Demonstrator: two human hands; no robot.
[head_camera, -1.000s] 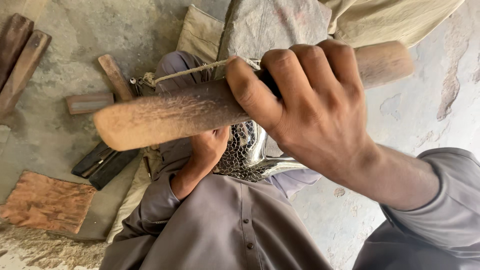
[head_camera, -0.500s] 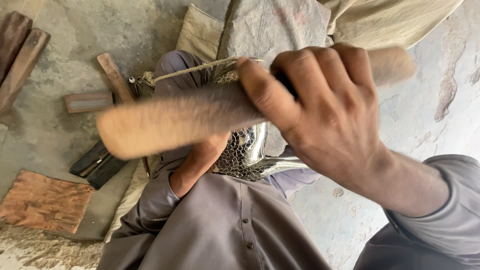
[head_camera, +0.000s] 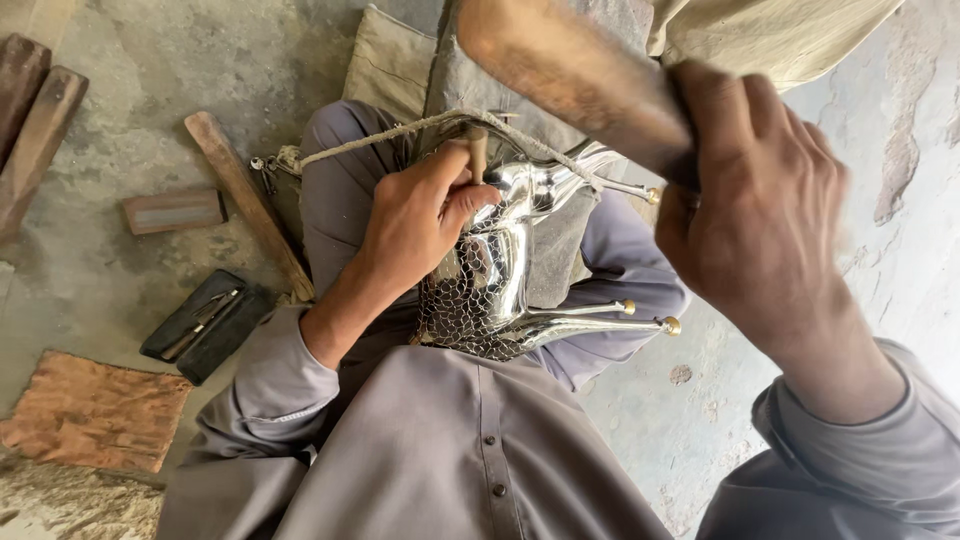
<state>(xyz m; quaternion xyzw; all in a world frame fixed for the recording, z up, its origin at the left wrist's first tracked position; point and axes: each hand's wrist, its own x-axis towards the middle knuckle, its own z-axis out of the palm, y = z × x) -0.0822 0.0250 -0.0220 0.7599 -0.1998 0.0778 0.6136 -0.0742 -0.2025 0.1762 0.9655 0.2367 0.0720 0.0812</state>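
Note:
A shiny silver metal animal figure (head_camera: 500, 270) with a scale-like engraved pattern and slim brass-tipped legs lies on my lap, against a grey cushion (head_camera: 560, 250). My left hand (head_camera: 420, 215) grips a small chisel (head_camera: 478, 148) upright on the figure's surface. My right hand (head_camera: 765, 215) holds a thick wooden mallet (head_camera: 570, 75) raised above and to the right of the chisel, its head pointing to the upper left. A rope (head_camera: 400, 130) runs across the figure.
On the concrete floor at the left lie a long wooden stick (head_camera: 245, 200), a small wooden block (head_camera: 175, 212), a black pouch with metal tools (head_camera: 205, 325), a brown cloth (head_camera: 95, 410) and two wooden planks (head_camera: 35, 120).
The mallet lay level across the view in front of the figure. It has now swung up and to the right, uncovering my left hand, the chisel and the figure.

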